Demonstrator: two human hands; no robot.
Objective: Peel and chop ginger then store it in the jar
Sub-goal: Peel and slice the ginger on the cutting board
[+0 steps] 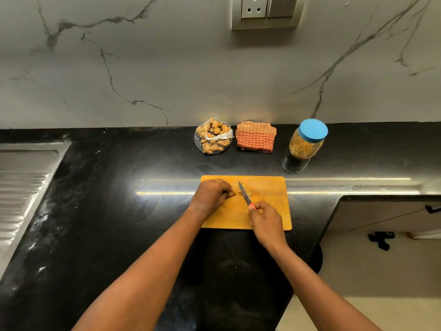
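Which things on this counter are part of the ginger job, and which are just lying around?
For the job: ginger piece held by left hand; knife in right hand; cutting board; net bag of ginger; blue-lidded jar.
Lying about: folded checked cloth; steel drainboard; wall socket.

Both forearms reach forward, left hand (pixel 211 192) curled down on the ginger (pixel 233 190), right hand (pixel 265 220) gripping the knife (pixel 245 196)

Behind board (pixel 269 211): jar (pixel 306 144), cloth (pixel 255 136), ginger bag (pixel 213 137)
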